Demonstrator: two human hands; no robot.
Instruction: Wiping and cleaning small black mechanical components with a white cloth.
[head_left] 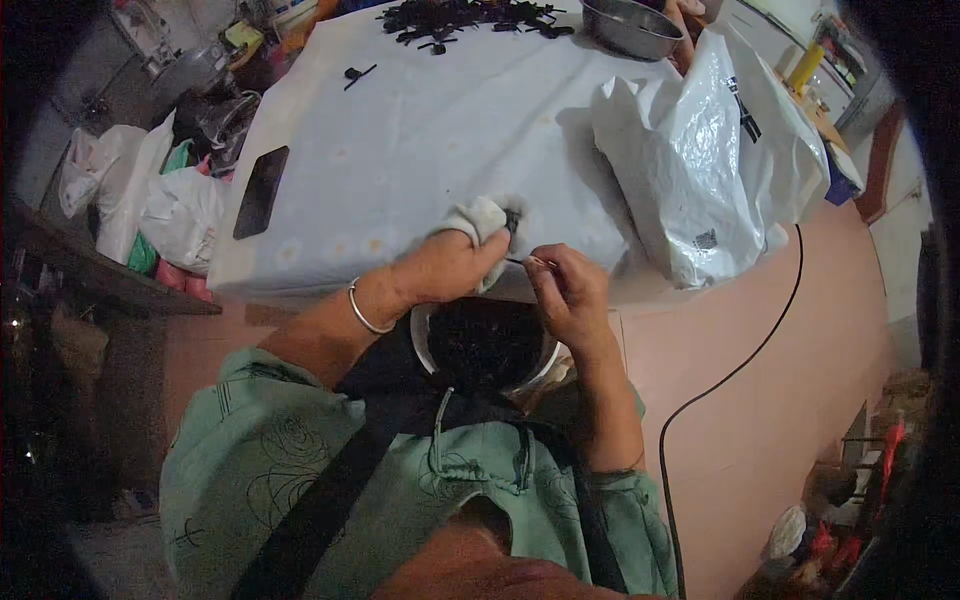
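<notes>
My left hand (455, 265) is closed around a small black part (513, 220), with a bunched whitish cloth (478, 216) between the fingers and the part. My right hand (572, 290) pinches the thin dark end of that part, just right of the left fingers. Both hands are at the table's near edge, above a white-rimmed bucket (421, 340) with dark contents. The exact kind of the part is too small to make out. Similar black parts lie in a pile (470, 18) at the table's far end, and a single black piece (358, 75) sits apart from them.
A pale cloth covers the table (400, 150). On its left lies a dark flat phone-like slab (262, 192). A large white plastic bag (690, 170) stands at the right, with a metal bowl (632, 28) behind it beside another person's arm (684, 40). A black cable (720, 375) crosses the floor.
</notes>
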